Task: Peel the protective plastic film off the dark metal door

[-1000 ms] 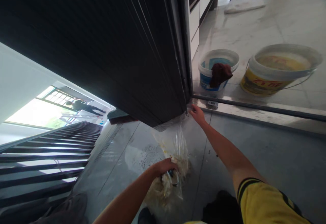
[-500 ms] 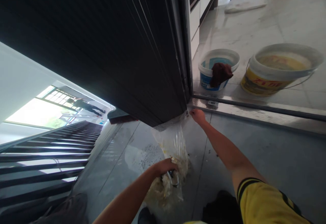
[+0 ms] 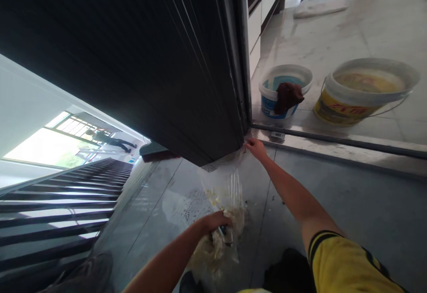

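Observation:
Clear plastic film (image 3: 228,184) hangs from the bottom of a dark ribbed panel (image 3: 160,75), bunching into a dirty crumple lower down. My left hand (image 3: 216,222) is closed around the crumpled part, and a small shiny metal piece, whose kind I cannot make out, shows beside the fingers. Up by the panel's bottom corner, next to the door frame, my right hand (image 3: 255,147) pinches the upper edge of the film. The fingertips of the left hand are partly hidden by the plastic.
Beyond the door sill (image 3: 333,146) stand a blue-white bucket (image 3: 278,108) with a dark red cloth (image 3: 288,97) on its rim and a yellow bucket (image 3: 350,110). Dark railings (image 3: 66,213) run along the left. A person (image 3: 111,138) is farther off, near a window.
My right hand has shifted slightly left and up along the panel's corner. The left hand has moved down a little with the bunched film.

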Demonstrator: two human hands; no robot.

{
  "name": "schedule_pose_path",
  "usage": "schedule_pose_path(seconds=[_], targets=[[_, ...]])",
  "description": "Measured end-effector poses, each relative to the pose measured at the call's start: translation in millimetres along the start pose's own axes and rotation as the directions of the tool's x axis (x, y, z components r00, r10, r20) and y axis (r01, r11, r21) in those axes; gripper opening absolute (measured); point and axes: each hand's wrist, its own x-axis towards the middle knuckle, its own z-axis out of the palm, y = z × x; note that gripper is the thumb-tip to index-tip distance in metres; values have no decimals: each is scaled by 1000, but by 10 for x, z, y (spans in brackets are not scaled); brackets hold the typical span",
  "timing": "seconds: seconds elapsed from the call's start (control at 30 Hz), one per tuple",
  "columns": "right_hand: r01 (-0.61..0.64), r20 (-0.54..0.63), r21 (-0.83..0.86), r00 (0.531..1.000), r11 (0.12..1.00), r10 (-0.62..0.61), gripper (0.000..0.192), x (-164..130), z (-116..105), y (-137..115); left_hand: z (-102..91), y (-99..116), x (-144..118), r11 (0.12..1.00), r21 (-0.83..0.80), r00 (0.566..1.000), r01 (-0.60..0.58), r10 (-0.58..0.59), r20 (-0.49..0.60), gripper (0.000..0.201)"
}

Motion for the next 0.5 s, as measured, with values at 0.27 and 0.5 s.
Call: schedule_pose_path(seconds=[0.27, 0.5], targets=[[214, 106, -391, 977, 895, -187, 27, -19, 27, -43, -2, -53, 13, 999, 51, 1000, 10, -11, 15, 15], [14, 209, -418, 975, 908, 81, 25, -99, 80, 132, -20, -129, 45, 998, 65, 999, 13, -16, 42, 14]])
